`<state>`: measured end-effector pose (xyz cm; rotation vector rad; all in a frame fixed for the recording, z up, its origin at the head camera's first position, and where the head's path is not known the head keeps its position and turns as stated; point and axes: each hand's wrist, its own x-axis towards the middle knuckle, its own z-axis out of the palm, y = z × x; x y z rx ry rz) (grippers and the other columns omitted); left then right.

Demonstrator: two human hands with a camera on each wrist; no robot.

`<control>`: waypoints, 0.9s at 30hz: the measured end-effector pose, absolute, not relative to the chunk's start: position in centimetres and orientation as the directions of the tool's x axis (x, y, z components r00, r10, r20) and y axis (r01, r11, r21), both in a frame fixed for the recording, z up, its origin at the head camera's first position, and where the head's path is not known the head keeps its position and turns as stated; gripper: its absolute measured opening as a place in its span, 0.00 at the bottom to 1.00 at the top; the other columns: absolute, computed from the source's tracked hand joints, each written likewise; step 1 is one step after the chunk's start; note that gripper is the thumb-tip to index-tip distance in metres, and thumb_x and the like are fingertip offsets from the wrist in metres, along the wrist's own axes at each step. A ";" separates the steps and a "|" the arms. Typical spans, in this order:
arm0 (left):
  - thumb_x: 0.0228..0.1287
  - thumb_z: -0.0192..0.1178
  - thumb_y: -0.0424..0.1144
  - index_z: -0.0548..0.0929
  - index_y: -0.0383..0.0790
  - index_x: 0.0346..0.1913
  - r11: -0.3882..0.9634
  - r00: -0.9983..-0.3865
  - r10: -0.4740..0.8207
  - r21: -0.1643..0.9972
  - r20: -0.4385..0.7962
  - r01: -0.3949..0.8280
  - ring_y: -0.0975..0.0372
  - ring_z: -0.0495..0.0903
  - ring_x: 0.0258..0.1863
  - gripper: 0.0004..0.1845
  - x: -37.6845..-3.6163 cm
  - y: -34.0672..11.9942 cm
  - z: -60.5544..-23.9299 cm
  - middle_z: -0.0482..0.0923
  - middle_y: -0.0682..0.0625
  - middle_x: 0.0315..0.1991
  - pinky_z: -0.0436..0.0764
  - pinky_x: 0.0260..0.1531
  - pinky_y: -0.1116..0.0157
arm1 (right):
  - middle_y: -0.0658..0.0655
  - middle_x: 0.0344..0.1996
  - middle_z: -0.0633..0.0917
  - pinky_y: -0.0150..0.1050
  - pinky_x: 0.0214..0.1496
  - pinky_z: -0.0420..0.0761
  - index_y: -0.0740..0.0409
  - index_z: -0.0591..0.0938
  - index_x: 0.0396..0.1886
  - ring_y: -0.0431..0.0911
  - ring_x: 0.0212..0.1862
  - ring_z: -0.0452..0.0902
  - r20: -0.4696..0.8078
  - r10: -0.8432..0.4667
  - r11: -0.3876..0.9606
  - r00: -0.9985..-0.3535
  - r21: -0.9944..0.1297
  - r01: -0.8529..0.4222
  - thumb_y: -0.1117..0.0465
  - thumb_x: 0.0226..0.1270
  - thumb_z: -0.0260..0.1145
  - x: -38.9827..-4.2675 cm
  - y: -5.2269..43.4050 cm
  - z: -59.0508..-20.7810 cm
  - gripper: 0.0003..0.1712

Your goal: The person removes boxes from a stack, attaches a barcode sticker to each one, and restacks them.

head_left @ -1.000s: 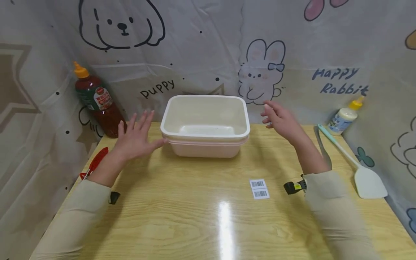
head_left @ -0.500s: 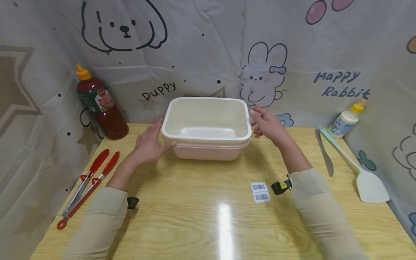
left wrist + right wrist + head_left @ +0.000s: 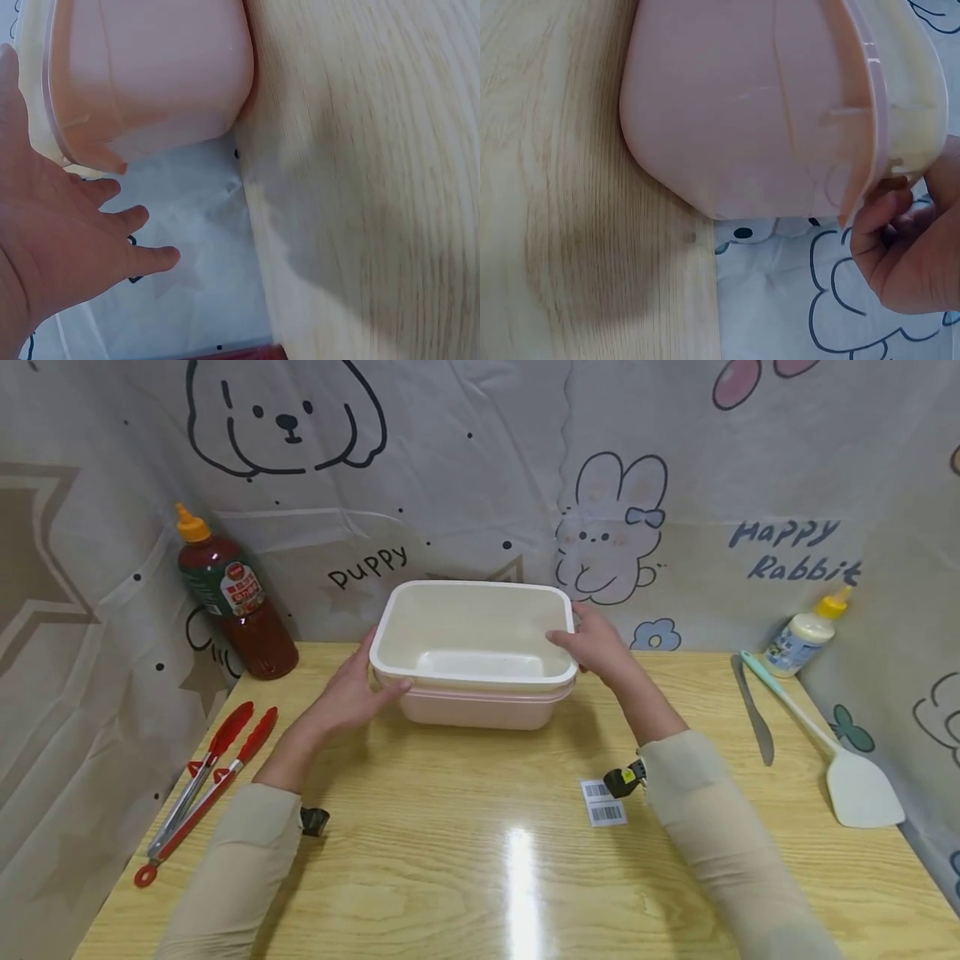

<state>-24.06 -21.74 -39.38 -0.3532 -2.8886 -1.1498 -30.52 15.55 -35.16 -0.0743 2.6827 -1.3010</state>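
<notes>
A cream-white plastic bin [image 3: 480, 622] with a thick rim sits nested in a pink bin [image 3: 480, 707] at the back middle of the table. My left hand [image 3: 339, 697] is at the bins' left end, its thumb against the front left corner near the rims. In the left wrist view its fingers [image 3: 154, 259] are spread and straight beside the pink wall. At the other end, my right hand [image 3: 600, 650] grips the white bin's rim, thumb over the top. Its fingers [image 3: 877, 225] curl under that rim in the right wrist view.
A red sauce bottle [image 3: 240, 602] stands back left, behind red-tipped tongs [image 3: 202, 802]. On the right lie a knife [image 3: 752, 714] and a white spatula [image 3: 864, 789], near a yellow-capped bottle [image 3: 802, 639]. A barcode label [image 3: 606, 812] lies front of the bins. Printed cloth [image 3: 465, 485] hangs behind.
Both hands have moved inward to the bins. The left thumb has come to the front left corner, and the right hand has taken hold of the white rim. The bins stay nested.
</notes>
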 end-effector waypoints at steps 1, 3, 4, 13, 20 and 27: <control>0.64 0.64 0.63 0.37 0.64 0.82 0.690 -0.975 0.204 0.693 0.093 0.210 0.43 0.57 0.78 0.55 -24.1 -21.7 -39.4 0.55 0.40 0.80 0.56 0.75 0.37 | 0.62 0.42 0.83 0.38 0.27 0.78 0.56 0.60 0.80 0.46 0.26 0.76 -0.103 -0.112 0.634 -0.988 -0.773 0.009 0.55 0.74 0.58 -30.6 15.4 -35.2 0.38; 0.64 0.65 0.62 0.37 0.64 0.82 0.666 -0.974 0.208 0.716 0.094 0.212 0.44 0.58 0.78 0.55 -24.1 -21.6 -39.4 0.56 0.40 0.80 0.56 0.75 0.38 | 0.66 0.49 0.83 0.42 0.35 0.82 0.60 0.61 0.78 0.50 0.34 0.79 -0.063 -0.113 0.655 -0.992 -0.755 -0.027 0.60 0.72 0.54 -30.6 15.2 -35.2 0.35; 0.64 0.65 0.61 0.37 0.63 0.82 0.656 -0.973 0.212 0.724 0.096 0.215 0.44 0.58 0.78 0.56 -24.1 -21.6 -39.5 0.56 0.40 0.80 0.56 0.75 0.38 | 0.67 0.53 0.82 0.44 0.41 0.84 0.61 0.62 0.78 0.52 0.39 0.80 -0.044 -0.117 0.665 -0.992 -0.746 -0.045 0.61 0.71 0.52 -30.6 15.1 -35.2 0.35; 0.64 0.68 0.57 0.36 0.59 0.82 0.631 -0.970 0.219 0.743 0.103 0.221 0.46 0.57 0.79 0.58 -24.0 -21.4 -40.0 0.52 0.42 0.81 0.54 0.77 0.40 | 0.66 0.49 0.83 0.39 0.32 0.83 0.60 0.57 0.80 0.48 0.31 0.81 -0.023 -0.117 0.633 -0.993 -0.772 -0.057 0.61 0.71 0.49 -30.7 14.7 -34.8 0.38; 0.64 0.66 0.61 0.35 0.60 0.82 0.633 -0.980 0.196 0.758 0.039 0.157 0.46 0.53 0.80 0.57 -23.7 -21.4 -40.0 0.48 0.42 0.82 0.52 0.77 0.40 | 0.65 0.40 0.85 0.34 0.29 0.83 0.62 0.59 0.79 0.43 0.25 0.81 -0.014 -0.123 0.488 -0.992 -0.872 -0.049 0.62 0.73 0.50 -31.0 14.7 -32.9 0.36; 0.65 0.64 0.62 0.33 0.60 0.82 0.645 -0.981 0.194 0.754 -0.002 0.126 0.42 0.54 0.79 0.57 -23.4 -21.4 -40.0 0.47 0.39 0.82 0.55 0.76 0.39 | 0.68 0.48 0.84 0.33 0.37 0.85 0.62 0.53 0.81 0.41 0.30 0.84 -0.003 -0.133 0.410 -0.991 -0.911 -0.052 0.62 0.76 0.49 -30.6 14.6 -29.8 0.37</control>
